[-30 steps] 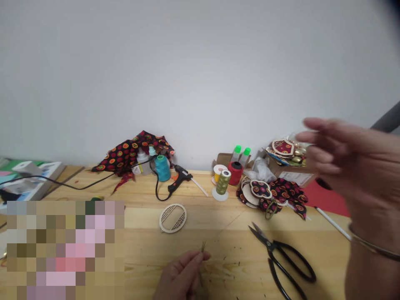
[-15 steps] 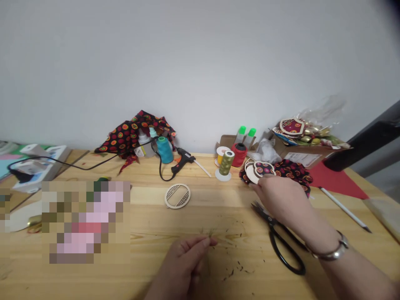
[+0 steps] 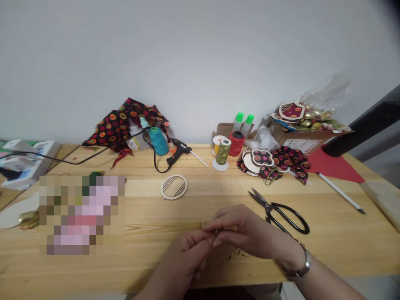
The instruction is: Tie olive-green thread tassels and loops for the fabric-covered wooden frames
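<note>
My left hand (image 3: 187, 252) and my right hand (image 3: 246, 233) meet fingertip to fingertip low over the wooden table (image 3: 328, 225), near its front edge. Both hands are closed in a pinch on something thin and small that I cannot make out. A metal bracelet circles my right wrist. Black scissors (image 3: 281, 212) lie just right of my right hand. A round wooden lattice disc (image 3: 174, 186) lies beyond my hands. Small dark thread scraps are scattered under my hands.
Along the wall stand a teal thread cone (image 3: 155, 141), a glue gun (image 3: 176, 152), olive, red and yellow spools (image 3: 223, 152), patterned fabric (image 3: 121, 121), fabric-covered shapes (image 3: 271, 160), a cardboard box (image 3: 309, 137) and red paper (image 3: 334, 168). A white stick (image 3: 339, 192) lies at the right.
My right hand came down from the air, passed over the fabric pieces and scissors, and now joins my left hand at the front. The view shifted slightly downward.
</note>
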A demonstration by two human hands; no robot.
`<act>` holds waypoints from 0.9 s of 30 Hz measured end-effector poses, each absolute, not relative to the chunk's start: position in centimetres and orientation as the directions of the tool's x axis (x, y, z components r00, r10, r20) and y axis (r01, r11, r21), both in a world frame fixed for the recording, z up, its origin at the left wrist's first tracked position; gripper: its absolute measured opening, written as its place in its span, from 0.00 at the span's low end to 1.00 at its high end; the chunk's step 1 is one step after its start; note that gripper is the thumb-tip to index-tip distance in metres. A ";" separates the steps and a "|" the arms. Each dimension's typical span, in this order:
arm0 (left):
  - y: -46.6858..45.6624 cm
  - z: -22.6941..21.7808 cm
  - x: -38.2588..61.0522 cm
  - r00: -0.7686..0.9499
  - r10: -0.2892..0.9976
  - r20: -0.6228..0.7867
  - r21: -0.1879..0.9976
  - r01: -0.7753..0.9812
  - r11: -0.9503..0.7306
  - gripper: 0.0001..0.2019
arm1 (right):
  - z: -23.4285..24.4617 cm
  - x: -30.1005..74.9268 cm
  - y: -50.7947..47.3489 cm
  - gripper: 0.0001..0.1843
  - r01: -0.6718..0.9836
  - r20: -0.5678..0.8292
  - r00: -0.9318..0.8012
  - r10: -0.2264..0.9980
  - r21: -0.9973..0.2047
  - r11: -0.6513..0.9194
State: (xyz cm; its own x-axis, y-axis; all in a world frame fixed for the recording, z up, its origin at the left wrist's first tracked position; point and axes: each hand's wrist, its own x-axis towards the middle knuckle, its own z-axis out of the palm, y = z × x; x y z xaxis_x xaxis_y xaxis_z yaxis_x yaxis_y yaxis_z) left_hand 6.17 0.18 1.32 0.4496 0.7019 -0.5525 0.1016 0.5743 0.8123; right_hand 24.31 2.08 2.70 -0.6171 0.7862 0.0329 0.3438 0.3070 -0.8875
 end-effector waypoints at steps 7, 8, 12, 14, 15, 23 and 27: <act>-0.2 1.0 6.1 0.472 0.672 -0.571 0.774 0.035 0.632 0.13 | 2.0 25.0 1.9 0.06 0.368 0.045 -0.527 0.849 -0.888 0.275; -0.2 1.0 6.1 0.475 0.672 -0.568 0.773 0.028 0.634 0.13 | 2.0 24.9 1.8 0.06 0.382 0.042 -0.522 0.852 -0.881 0.278; -0.1 1.1 6.0 0.476 0.683 -0.554 0.782 0.017 0.623 0.13 | 2.3 24.8 1.6 0.07 0.456 0.049 -0.496 0.867 -0.835 0.308; -0.2 1.1 6.0 0.467 0.683 -0.561 0.775 0.007 0.632 0.13 | 2.4 24.7 1.5 0.08 0.467 0.073 -0.483 0.872 -0.821 0.328; -0.2 1.2 6.0 0.465 0.681 -0.565 0.770 0.001 0.638 0.14 | 2.4 24.7 1.5 0.08 0.467 0.085 -0.476 0.875 -0.819 0.333; 1.6 2.0 4.0 0.389 0.832 -0.395 0.903 0.331 0.274 0.16 | 2.9 25.6 1.4 0.08 0.474 0.156 -0.434 0.887 -0.799 0.372; 3.5 2.7 2.3 0.079 0.969 0.234 0.745 0.626 -0.231 0.13 | 3.5 25.9 1.2 0.08 0.487 0.166 -0.428 0.888 -0.785 0.382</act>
State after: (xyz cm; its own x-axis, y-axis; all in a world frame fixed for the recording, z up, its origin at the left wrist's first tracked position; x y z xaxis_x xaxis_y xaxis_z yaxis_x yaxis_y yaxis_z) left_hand 2.30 3.53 2.68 0.0787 0.9691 0.2340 0.6261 -0.2307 0.7448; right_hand 25.89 1.20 3.53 -0.4284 0.8882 0.1664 0.4871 0.3820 -0.7853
